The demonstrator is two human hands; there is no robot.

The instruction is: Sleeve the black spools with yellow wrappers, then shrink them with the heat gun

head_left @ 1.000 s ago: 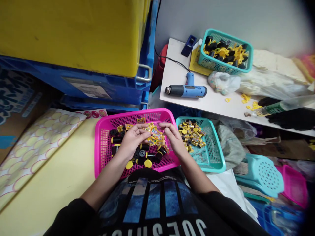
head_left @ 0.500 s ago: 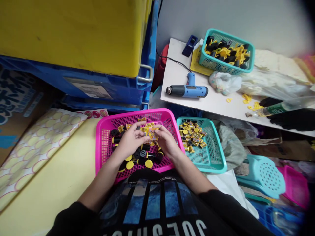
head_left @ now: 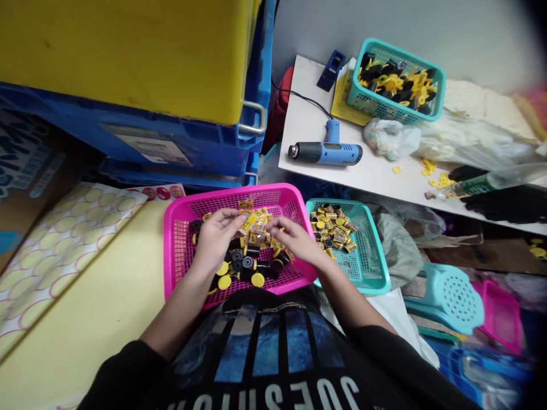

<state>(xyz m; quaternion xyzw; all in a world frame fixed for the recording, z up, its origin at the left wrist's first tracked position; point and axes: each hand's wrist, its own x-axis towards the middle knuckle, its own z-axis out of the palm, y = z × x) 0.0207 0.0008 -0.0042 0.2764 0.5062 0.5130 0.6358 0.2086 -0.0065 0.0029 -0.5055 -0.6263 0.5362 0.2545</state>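
My left hand (head_left: 217,234) is over the pink basket (head_left: 171,250), thumb and fingers pinched on a small clear-and-yellow printed plastic sleeve (head_left: 248,221). To its right, my right hand (head_left: 297,239) hovers above the basket with loosely curled, parted fingers; nothing can be made out in its grasp. Below and between the hands lies a heap of similar yellow printed sleeves (head_left: 258,234). Nearer my body, the same basket holds several black cylinders with yellow round caps (head_left: 257,279). The basket rests at my lap.
A teal basket (head_left: 376,250) with yellow-wrapped pieces stands at right. On the white table (head_left: 294,122) lie a blue heat gun (head_left: 329,153), a tape dispenser (head_left: 330,70) and a teal basket of black and yellow parts (head_left: 395,117). Stacked blue crates (head_left: 179,136) rise at left.
Both hands were together at a sleeve; my right hand has moved right, away from it. My left hand has shifted slightly left, still pinching a sleeve. The camera view has shifted slightly.
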